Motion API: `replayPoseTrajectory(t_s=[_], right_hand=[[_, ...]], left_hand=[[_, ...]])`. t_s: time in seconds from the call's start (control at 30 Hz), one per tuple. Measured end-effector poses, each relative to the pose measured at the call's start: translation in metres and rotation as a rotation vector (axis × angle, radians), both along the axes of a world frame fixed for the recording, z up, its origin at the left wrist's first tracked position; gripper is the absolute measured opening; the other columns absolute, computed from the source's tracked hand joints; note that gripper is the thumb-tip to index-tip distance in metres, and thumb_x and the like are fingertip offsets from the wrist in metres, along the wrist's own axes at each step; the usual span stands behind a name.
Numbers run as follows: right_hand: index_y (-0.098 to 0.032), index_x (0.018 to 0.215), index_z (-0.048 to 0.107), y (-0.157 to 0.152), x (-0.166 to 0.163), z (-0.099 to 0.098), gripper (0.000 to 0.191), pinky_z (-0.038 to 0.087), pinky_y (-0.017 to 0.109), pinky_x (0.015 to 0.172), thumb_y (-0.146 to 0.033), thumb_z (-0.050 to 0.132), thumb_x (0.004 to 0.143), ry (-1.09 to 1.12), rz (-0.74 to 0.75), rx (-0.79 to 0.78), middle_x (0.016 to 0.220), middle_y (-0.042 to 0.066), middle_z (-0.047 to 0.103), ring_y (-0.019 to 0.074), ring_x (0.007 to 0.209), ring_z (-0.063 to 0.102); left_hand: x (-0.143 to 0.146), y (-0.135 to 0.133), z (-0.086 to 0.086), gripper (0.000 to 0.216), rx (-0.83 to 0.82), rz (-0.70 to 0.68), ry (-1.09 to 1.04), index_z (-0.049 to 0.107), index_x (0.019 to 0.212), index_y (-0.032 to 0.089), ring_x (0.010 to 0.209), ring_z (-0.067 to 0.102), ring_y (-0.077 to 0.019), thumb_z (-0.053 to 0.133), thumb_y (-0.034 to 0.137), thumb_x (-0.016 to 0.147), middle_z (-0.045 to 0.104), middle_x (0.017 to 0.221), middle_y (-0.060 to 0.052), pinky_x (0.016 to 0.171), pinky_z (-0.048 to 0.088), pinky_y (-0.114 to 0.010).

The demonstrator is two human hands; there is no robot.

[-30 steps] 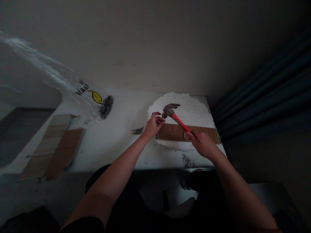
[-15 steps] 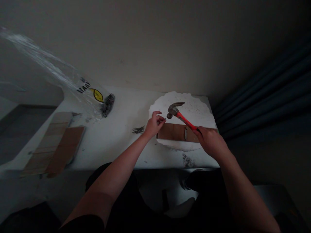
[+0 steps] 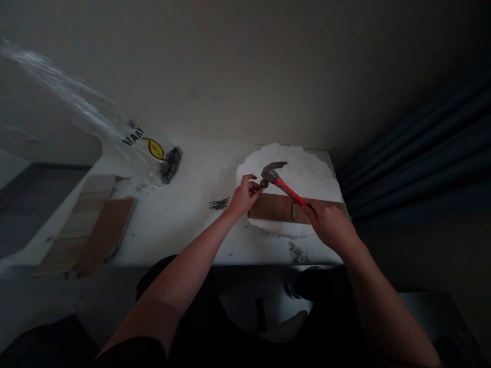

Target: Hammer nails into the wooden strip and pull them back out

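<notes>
My right hand [image 3: 330,224] is wrapped round the red handle of a claw hammer [image 3: 289,191]. The hammer's round striking face is right at the fingertips of my left hand [image 3: 243,197], with the claw pointing up and away. Thumb and finger of that left hand pinch a small nail, mostly hidden, over the left end of a brown wooden board [image 3: 270,207]. A small metal piece [image 3: 293,210] sits across the board near its middle. Beneath the board is a white round slab [image 3: 303,171] with a rough edge.
Loose nails [image 3: 219,204] lie in a small pile left of my left hand. A clear plastic bag [image 3: 141,148] with dark nails at its bottom rests further left. Two more boards [image 3: 105,230] are at the left of the white table [image 3: 184,225]. A dark curtain [image 3: 422,153] hangs on the right.
The hammer head has moved slightly left and down, up to the left fingertips. My left hand holds its pinch at nearly the same spot.
</notes>
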State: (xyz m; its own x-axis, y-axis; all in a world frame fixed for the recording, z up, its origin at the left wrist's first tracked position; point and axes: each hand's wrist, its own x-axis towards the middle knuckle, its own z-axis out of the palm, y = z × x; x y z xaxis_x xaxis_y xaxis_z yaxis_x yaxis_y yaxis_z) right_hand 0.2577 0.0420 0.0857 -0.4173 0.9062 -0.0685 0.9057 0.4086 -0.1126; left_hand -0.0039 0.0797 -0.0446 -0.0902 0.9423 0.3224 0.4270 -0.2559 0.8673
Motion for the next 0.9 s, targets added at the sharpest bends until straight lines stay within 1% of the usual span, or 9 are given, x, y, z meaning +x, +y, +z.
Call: replayPoseTrajectory(t_s=[0.17, 0.37, 0.47, 0.57, 0.63, 0.77, 0.9], right_hand=[[-0.020, 0.118, 0.064, 0.001, -0.001, 0.002, 0.047, 0.039, 0.033, 0.065, -0.046, 0.029, 0.103, -0.005, -0.004, -0.003, 0.089, 0.013, 0.072, 0.0253, 0.080, 0.066], [-0.020, 0.104, 0.066, -0.002, -0.001, 0.011, 0.051, 0.035, 0.032, 0.058, -0.051, 0.025, 0.102, -0.035, -0.038, 0.052, 0.083, 0.012, 0.071, 0.0238, 0.068, 0.063], [-0.019, 0.110, 0.066, -0.005, -0.004, 0.010, 0.051, 0.036, 0.033, 0.059, -0.050, 0.026, 0.102, -0.054, -0.033, 0.060, 0.081, 0.012, 0.071, 0.0241, 0.067, 0.063], [-0.020, 0.119, 0.064, -0.007, -0.010, 0.004, 0.050, 0.037, 0.034, 0.058, -0.048, 0.026, 0.102, -0.101, -0.016, 0.039, 0.079, 0.013, 0.071, 0.0255, 0.064, 0.064], [-0.020, 0.122, 0.063, -0.008, -0.013, 0.001, 0.051, 0.038, 0.034, 0.057, -0.048, 0.025, 0.102, -0.123, -0.020, 0.034, 0.079, 0.014, 0.071, 0.0261, 0.062, 0.064], [-0.019, 0.120, 0.064, -0.008, -0.015, 0.000, 0.052, 0.039, 0.035, 0.058, -0.048, 0.025, 0.102, -0.110, -0.027, 0.035, 0.081, 0.015, 0.071, 0.0254, 0.062, 0.064], [-0.019, 0.114, 0.065, -0.008, -0.010, 0.006, 0.051, 0.038, 0.034, 0.059, -0.049, 0.026, 0.102, -0.074, -0.033, 0.058, 0.080, 0.014, 0.071, 0.0252, 0.066, 0.064]], left_hand=[[0.000, -0.001, -0.001, 0.040, -0.005, 0.006, 0.009, 0.040, 0.116, 0.023, 0.074, 0.068, -0.0134, 0.065, 0.022, 0.085, 0.071, 0.086, -0.001, 0.074, 0.050, -0.029], [-0.001, 0.001, -0.003, 0.039, 0.005, -0.008, -0.016, 0.040, 0.116, 0.023, 0.078, 0.068, -0.0133, 0.065, 0.022, 0.085, 0.070, 0.088, -0.001, 0.075, 0.051, -0.028], [-0.002, 0.001, -0.004, 0.040, 0.006, -0.006, -0.015, 0.040, 0.117, 0.023, 0.078, 0.068, -0.0133, 0.065, 0.023, 0.085, 0.070, 0.088, -0.001, 0.075, 0.051, -0.028], [-0.002, 0.000, -0.004, 0.042, 0.004, 0.005, 0.006, 0.039, 0.117, 0.023, 0.077, 0.068, -0.0138, 0.066, 0.022, 0.084, 0.071, 0.088, -0.001, 0.074, 0.050, -0.028], [-0.002, 0.000, -0.004, 0.042, 0.002, 0.006, 0.014, 0.039, 0.117, 0.022, 0.077, 0.068, -0.0142, 0.066, 0.022, 0.085, 0.071, 0.088, -0.002, 0.074, 0.050, -0.028], [-0.002, 0.000, -0.004, 0.042, -0.004, 0.007, 0.009, 0.040, 0.117, 0.022, 0.076, 0.068, -0.0144, 0.066, 0.022, 0.085, 0.072, 0.088, -0.002, 0.073, 0.051, -0.029], [-0.002, 0.001, -0.005, 0.041, -0.010, -0.002, -0.018, 0.040, 0.116, 0.023, 0.076, 0.068, -0.0133, 0.065, 0.020, 0.085, 0.071, 0.088, -0.001, 0.073, 0.051, -0.028]])
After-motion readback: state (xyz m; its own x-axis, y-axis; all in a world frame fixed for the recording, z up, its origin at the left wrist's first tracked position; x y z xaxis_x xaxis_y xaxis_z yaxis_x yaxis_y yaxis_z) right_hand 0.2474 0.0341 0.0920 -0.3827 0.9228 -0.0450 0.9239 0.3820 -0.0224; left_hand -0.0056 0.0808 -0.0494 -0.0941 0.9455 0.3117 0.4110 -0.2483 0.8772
